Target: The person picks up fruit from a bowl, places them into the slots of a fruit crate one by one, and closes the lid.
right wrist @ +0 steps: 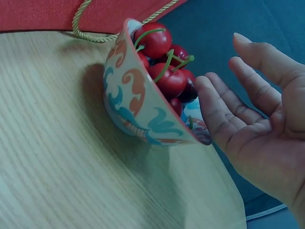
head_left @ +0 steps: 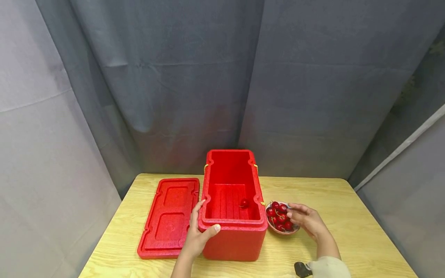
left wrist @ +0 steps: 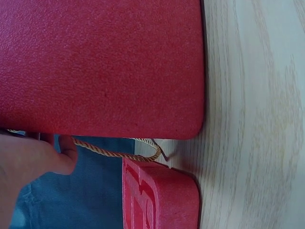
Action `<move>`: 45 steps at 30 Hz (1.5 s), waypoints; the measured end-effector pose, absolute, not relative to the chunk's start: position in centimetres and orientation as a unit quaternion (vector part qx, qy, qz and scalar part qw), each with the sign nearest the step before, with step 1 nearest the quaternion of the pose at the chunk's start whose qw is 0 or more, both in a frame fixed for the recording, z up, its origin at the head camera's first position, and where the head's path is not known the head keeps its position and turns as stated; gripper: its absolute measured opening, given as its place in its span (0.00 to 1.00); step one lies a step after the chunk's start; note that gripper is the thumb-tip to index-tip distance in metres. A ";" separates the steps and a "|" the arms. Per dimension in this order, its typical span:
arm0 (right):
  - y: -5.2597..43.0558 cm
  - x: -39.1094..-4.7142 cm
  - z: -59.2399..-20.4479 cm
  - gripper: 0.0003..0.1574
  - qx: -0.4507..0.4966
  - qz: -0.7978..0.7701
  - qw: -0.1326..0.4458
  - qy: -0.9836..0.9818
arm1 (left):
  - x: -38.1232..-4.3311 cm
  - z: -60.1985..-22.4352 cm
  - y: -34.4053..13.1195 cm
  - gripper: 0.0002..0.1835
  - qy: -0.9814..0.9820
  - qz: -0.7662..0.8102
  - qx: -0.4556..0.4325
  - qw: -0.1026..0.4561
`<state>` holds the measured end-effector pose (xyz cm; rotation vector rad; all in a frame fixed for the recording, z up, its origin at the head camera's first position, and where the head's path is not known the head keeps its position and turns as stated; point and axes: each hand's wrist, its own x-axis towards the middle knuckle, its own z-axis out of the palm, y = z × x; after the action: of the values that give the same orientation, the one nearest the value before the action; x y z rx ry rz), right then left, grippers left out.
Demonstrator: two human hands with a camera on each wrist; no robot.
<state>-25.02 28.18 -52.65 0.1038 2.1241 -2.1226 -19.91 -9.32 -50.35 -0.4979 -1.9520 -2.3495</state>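
Note:
An uncovered red foam box (head_left: 233,243) stands in the middle of the wooden table, one cherry (head_left: 244,203) lying on its floor. My left hand (head_left: 199,236) holds the box's near left corner, thumb on the front rim and fingers along the left side. In the left wrist view, a gold rope handle (left wrist: 116,153) runs out by the fingers. Close to the box's right side sits a patterned bowl (right wrist: 138,102) piled with red cherries (right wrist: 169,78) on green stems. Beside the bowl's right rim, my right hand (head_left: 307,220) has its fingers extended, nothing held between them.
The red lid (head_left: 170,224) lies flat on the table (head_left: 114,247) left of the box. Grey curtains (head_left: 187,96) hang behind and at both sides. A small black object (head_left: 302,269) shows at the right sleeve's cuff.

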 end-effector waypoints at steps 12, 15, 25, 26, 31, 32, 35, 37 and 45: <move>28.3 -25.0 -53.6 0.35 0.036 -0.695 0.066 0.716 | -20.0 -50.6 -9.4 0.43 -0.621 -0.765 -0.171 0.028; 28.1 -25.1 -53.6 0.35 0.032 -0.679 0.066 0.731 | -20.0 -50.4 -9.3 0.43 -0.619 -0.765 -0.175 0.033; 27.6 -25.2 -54.1 0.31 0.041 -0.622 0.059 0.780 | -19.5 -50.6 -9.3 0.42 -0.624 -0.768 -0.139 0.016; 27.5 -25.3 -54.1 0.30 0.039 -0.616 0.060 0.785 | -19.6 -50.6 -9.3 0.42 -0.625 -0.768 -0.137 0.016; 27.3 -25.6 -54.1 0.29 0.046 -0.592 0.067 0.802 | -19.7 -50.5 -9.3 0.42 -0.623 -0.769 -0.143 0.018; 27.2 -25.6 -54.0 0.29 0.051 -0.591 0.068 0.802 | -19.8 -50.5 -9.3 0.42 -0.623 -0.768 -0.145 0.018; 27.1 -25.7 -53.9 0.29 0.051 -0.582 0.067 0.809 | -19.9 -50.4 -9.3 0.42 -0.621 -0.769 -0.149 0.018; 27.1 -25.7 -53.8 0.30 0.048 -0.577 0.065 0.813 | -19.9 -50.4 -9.3 0.42 -0.620 -0.770 -0.149 0.017; 26.5 -25.6 -53.5 0.30 0.049 -0.556 0.057 0.828 | -19.7 -50.3 -9.3 0.42 -0.607 -0.778 -0.163 0.018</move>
<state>-25.60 26.55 -53.50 0.1497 2.5096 -1.6862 -19.74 -9.32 -50.31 -0.5049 -1.8860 -2.4150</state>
